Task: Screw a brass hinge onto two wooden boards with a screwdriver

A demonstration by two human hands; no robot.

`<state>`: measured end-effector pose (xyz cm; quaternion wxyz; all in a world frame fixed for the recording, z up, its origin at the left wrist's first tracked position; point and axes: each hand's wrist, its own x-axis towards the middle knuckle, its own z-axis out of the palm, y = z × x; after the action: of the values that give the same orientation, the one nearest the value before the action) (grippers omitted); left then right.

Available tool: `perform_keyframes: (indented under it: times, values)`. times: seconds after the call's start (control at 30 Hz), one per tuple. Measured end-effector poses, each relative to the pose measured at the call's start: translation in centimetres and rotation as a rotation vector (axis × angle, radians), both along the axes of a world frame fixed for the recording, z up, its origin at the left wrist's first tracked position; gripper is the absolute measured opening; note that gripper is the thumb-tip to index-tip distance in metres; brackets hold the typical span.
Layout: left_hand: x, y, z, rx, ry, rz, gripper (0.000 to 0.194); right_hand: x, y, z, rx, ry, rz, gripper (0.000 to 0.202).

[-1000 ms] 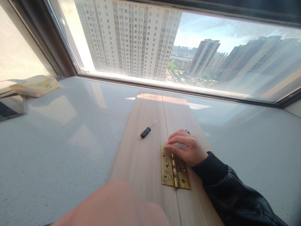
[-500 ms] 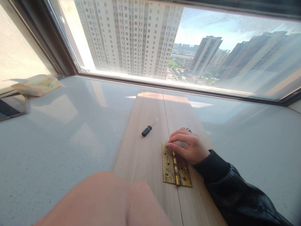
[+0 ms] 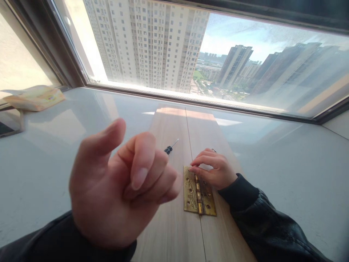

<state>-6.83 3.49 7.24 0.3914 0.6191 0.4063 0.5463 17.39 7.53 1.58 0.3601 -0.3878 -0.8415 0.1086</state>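
Observation:
A brass hinge (image 3: 191,191) lies opened flat across the seam between two pale wooden boards (image 3: 174,233). My right hand (image 3: 214,168) rests at the hinge's far end, thumb and fingertips pinched together over its upper left corner; what is between them is too small to make out. Close to the camera, my left hand (image 3: 120,182) is raised with its palm showing, the thumb apart and the other fingers curled, nothing in it. Behind its fingers lies a small black screwdriver (image 3: 169,149) on the left board, its handle partly hidden.
The boards lie on a glossy white sill (image 3: 272,160) below a large window. A soft yellowish packet (image 3: 38,98) sits at the far left, beside a dark-framed item. Something small and dark (image 3: 214,150) shows just behind my right hand.
My left hand has turned and moved up into fuller view, now covering part of the screwdriver. The view has shifted slightly. My right hand remains at the hinge.

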Motion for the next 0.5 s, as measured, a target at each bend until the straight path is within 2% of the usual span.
perform_keyframes:
  times: [0.07, 0.1, 0.13, 0.17, 0.2, 0.27, 0.33, 0.4, 0.5]
  values:
    - [1.1, 2.2, 0.9, -0.072, -0.183, -0.100, 0.047, 0.0, 0.0, 0.1, 0.011, -0.034, 0.023, 0.007]
    - [1.4, 3.1, 0.7, -0.064, -0.190, -0.080, 0.043, 0.1, -0.1, 0.2, 0.016, -0.048, 0.043, 0.007]
    - [1.5, 3.9, 0.0, -0.013, -0.141, -0.007, 0.036, 0.1, -0.1, 0.3, 0.022, -0.057, 0.065, 0.006]
    - [1.4, 4.6, -0.9, 0.058, 0.035, 0.105, 0.034, 0.1, -0.2, 0.4, 0.029, -0.062, 0.087, 0.005]
    - [1.3, 5.1, -2.1, 0.117, 0.213, 0.163, 0.029, 0.1, -0.3, 0.5, 0.035, -0.066, 0.105, 0.005]
    - [0.9, 5.7, -4.2, 0.214, 0.501, 0.175, 0.018, 0.0, -0.3, 0.6, 0.035, -0.080, 0.122, 0.006]
    - [0.6, 6.0, -5.6, 0.238, 0.690, 0.194, 0.014, 0.0, -0.3, 0.6, 0.022, -0.097, 0.097, 0.008]
    - [0.6, 6.1, -5.9, 0.216, 0.797, 0.217, 0.020, 0.1, -0.3, 0.5, 0.005, -0.111, 0.049, 0.010]
    - [0.7, 6.3, -5.7, 0.152, 0.931, 0.165, 0.026, 0.2, -0.1, 0.3, -0.014, -0.131, -0.009, 0.013]
